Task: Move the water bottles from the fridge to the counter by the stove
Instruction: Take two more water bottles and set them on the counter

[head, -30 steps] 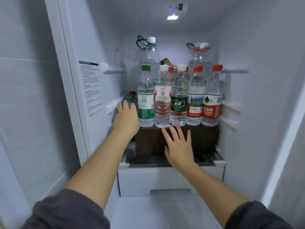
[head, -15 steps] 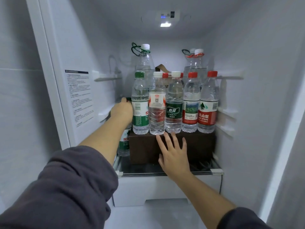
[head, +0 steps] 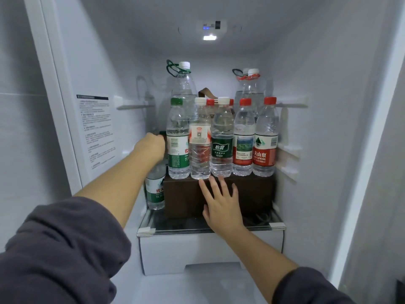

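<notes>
Five bottles (head: 221, 139) are standing mid-frame on a brown box (head: 252, 194); your left hand (head: 151, 148) is gripping a lower green-labelled bottle (head: 156, 189), your right hand (head: 221, 207) is hovering spread, empty.

Fridge interior (head: 328, 106) white; lamp (head: 209, 37) glowing white, small blue indicator (head: 206, 28) above it. Bottles clear: green cap with green-and-white label (head: 178, 157); white cap with orange-white label (head: 199, 134); white cap with dark green label (head: 222, 148); two red caps with red-and-white labels (head: 264, 155). Box (head: 252, 194) under them dark brown; sleeves (head: 61, 249) dark grey-purple.
</notes>
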### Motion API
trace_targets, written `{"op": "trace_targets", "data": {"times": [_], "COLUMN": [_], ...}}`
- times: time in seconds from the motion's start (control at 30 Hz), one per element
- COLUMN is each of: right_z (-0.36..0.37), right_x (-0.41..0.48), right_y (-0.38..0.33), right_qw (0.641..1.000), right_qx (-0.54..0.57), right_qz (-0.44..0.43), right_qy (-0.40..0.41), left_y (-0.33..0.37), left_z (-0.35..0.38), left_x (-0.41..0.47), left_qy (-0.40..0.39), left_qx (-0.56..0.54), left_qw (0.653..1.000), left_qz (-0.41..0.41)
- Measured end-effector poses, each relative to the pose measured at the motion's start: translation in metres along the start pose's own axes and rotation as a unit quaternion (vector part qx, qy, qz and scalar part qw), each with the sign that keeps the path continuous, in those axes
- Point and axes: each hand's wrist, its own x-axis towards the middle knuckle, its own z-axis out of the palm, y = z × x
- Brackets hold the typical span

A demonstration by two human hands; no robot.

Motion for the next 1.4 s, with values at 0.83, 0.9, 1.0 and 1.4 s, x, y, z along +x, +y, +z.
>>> {"op": "trace_targets", "data": {"times": [0.83,0.9,1.0,1.4], "right_z": [-0.050,-0.055,-0.056,-0.048], "right_x": [-0.001,-0.001,0.000,0.006], "right_y": [0.034,0.038,0.041,0.006], "right_qw": [0.978,0.967,0.958,0.947], "right_qx": [0.150,0.190,0.216,0.279], "right_qz": [-0.038,-0.031,-0.035,0.049], "right_qy": [-0.138,-0.166,-0.187,-0.152], "left_y": [0.054,0.055,0.053,0.044], "left_z": [-0.054,-0.043,-0.032,-0.020], "left_x": [-0.073,-0.072,-0.068,-0.068], "left_qy": [-0.113,-0.142,-0.134,-0.096], "left_qx": [-0.054,-0.085,-0.103,-0.183], "left_qw": [0.972,0.964,0.961,0.942], "left_qz": [0.198,0.208,0.218,0.264]}}
